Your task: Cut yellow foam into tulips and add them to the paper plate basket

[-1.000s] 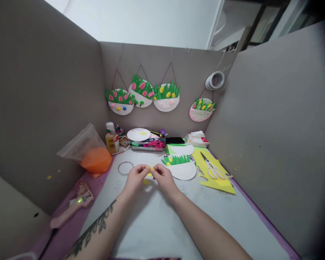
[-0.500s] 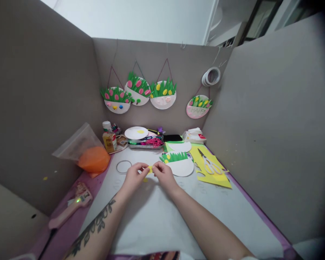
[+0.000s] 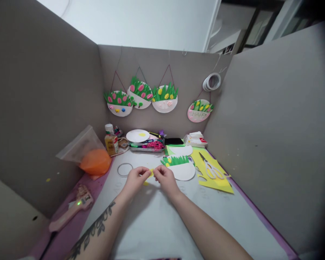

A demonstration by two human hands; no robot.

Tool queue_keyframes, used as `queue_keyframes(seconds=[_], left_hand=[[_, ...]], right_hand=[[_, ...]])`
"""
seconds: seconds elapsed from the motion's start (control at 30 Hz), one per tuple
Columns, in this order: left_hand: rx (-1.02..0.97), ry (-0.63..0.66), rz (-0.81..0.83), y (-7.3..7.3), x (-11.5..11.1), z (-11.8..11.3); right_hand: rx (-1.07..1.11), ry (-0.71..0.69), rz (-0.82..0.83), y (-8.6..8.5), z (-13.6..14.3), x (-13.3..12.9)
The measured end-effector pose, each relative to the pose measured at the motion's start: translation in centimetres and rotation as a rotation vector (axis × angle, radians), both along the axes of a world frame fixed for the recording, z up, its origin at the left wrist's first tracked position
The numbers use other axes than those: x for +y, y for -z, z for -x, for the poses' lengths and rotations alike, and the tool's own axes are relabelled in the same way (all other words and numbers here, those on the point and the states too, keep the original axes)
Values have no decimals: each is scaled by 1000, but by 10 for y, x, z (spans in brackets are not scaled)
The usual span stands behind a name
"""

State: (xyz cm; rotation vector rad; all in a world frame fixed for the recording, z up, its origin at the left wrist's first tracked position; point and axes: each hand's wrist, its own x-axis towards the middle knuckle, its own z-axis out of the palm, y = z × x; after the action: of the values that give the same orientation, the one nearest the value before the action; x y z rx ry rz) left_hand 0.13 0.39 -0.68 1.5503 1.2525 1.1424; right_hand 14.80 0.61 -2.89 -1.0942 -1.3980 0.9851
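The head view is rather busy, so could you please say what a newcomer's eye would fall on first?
Most likely the four paper-plate flower decorations hanging on the back partition. Perhaps next the orange-filled plastic bag at the left, then the left hand and right hand in the middle, pinching a yellow paper piece between them.

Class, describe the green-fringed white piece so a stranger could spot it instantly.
On the pale table, look just beyond the right hand. Left of the yellow sheet lies a rounded white piece; its green grasslike fringe sets it apart from the plain white piece behind it.
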Motion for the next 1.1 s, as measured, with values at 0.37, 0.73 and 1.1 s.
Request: queue_keyframes(seconds=[0.37,0.73,1.1], left_hand=[[134,94,-82,1,-1,2],[43,-133,-66,1,24,36],[-109,-155,59,13,33,37]], right_hand=[[-123,-33,-53,0,1,-2],[-709,-99,-195,23,9,9],[-592,-46,-99,40,17,21]])
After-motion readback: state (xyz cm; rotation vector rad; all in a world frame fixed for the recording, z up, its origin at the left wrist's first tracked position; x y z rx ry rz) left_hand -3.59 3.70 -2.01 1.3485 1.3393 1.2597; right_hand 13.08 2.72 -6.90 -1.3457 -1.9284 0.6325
